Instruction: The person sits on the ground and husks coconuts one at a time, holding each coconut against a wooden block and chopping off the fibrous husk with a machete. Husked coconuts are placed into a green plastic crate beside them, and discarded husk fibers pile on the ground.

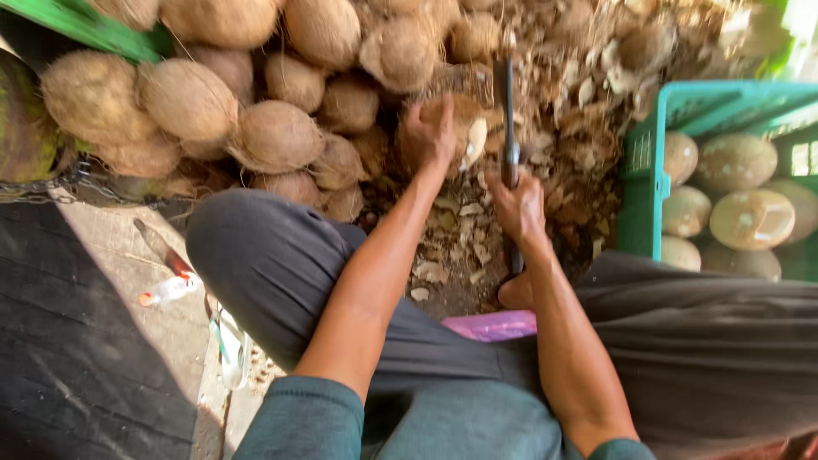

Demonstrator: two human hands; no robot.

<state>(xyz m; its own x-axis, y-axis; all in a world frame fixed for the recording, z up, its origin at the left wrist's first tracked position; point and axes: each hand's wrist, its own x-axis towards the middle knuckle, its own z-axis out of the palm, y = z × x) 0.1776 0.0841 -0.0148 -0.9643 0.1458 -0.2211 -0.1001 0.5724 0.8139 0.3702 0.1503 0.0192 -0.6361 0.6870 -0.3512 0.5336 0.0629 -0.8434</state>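
Hands at work on a coconut: the left hand (pixel 429 132) clamps the half-stripped coconut (pixel 456 128) on the ground ahead of the knees, while the right hand (pixel 518 204) grips a long cleaver (pixel 506 111) standing just right of it.

Left of that coconut, a heap of brown husked coconuts (pixel 213 102) waits untouched under a green board (pixel 77 21); nearer the knee, a small plastic bottle (pixel 169 290) with a red cap lies on the concrete floor. Around the coconut, pale shavings (pixel 460 230) litter the ground. Right of it, a green plastic crate (pixel 652 179) holds several trimmed, pale coconuts (pixel 750 217), so judging by the piles, part of the lot is done and much remains. No labels can be made out.
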